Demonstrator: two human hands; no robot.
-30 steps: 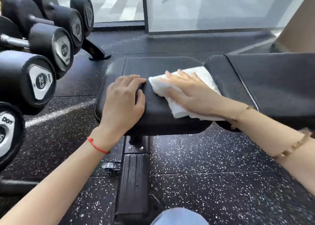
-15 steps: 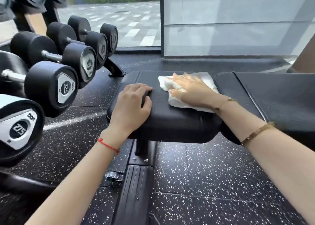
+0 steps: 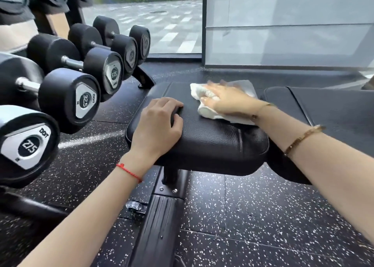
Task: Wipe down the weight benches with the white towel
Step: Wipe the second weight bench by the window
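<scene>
- right hand [image 3: 226, 100] lies flat on the white towel [image 3: 210, 111], fingers spread and straight, pressing it to the seat pad [image 3: 212, 137]. fingertips blurred, so the hand reads as mid-stroke.
- since a second ago the towel has travelled from the middle of the seat pad toward its far edge, the side nearest the window [image 3: 162, 24]. half a second ago it was already well on its way there.
- the towel has also bunched: the end under the fingers is rumpled, the rest trails back beneath the wrist.
- left hand [image 3: 159, 125] has not shifted on the pad. it rests near the left front corner, fingers loosely curled, holding nothing; looks like a brace.
- the camera has tipped up over the same second, so more of the dumbbell rack [image 3: 70, 80] and the window shows. the bench itself has not moved.
- judgement: near and middle parts of the seat pad are probably covered; the far strip is being done now.
- the back pad [image 3: 334, 113] to the right, across the gap, has no towel on it; likely next.
- risk, as a guess: the bunched cloth wipes a narrower band, so strips may get missed.
</scene>
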